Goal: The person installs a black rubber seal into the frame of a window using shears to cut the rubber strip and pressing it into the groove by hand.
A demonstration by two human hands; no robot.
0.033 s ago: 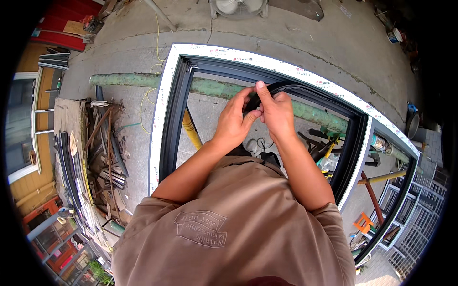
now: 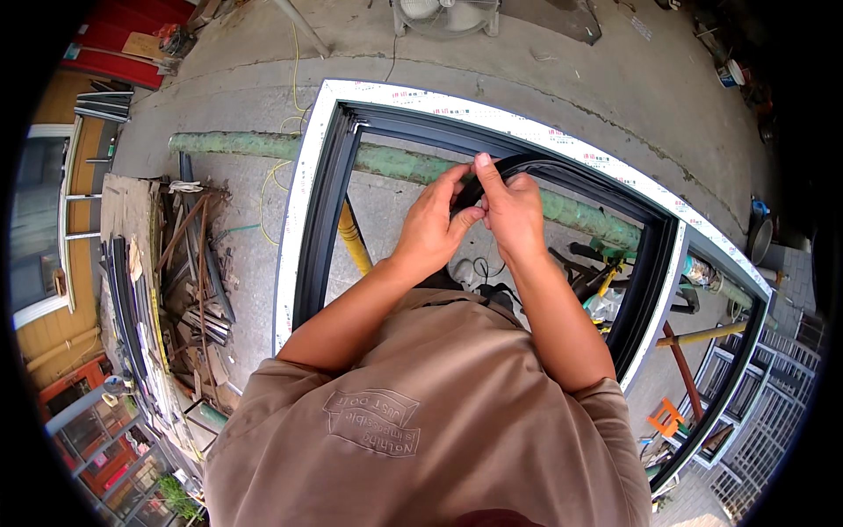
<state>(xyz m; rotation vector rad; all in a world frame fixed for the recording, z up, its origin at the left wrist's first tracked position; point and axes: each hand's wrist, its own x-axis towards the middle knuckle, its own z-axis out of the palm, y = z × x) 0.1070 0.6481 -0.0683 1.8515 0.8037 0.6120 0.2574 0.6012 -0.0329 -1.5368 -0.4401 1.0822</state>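
Note:
A black flexible strip (image 2: 527,161), which looks like a rubber seal, bends in an arc between my hands and the far side of a dark window frame (image 2: 329,198). My left hand (image 2: 432,220) is closed on the strip's near part, with the thumb pointing toward my other hand. Close beside it, my right hand (image 2: 511,211) grips the same strip, thumb stretched along it. Fingers hide the strip's end. White printed film covers the frame's outer faces, and both forearms reach over its opening.
Under the frame run a green pipe (image 2: 395,162) and yellow supports (image 2: 353,237). Scrap wood and metal strips (image 2: 202,272) lie at the left. A fan (image 2: 446,13) stands on the far floor, and an orange stool (image 2: 667,417) is at the lower right.
The view has shifted very slightly. Both hands keep the same hold on the strip.

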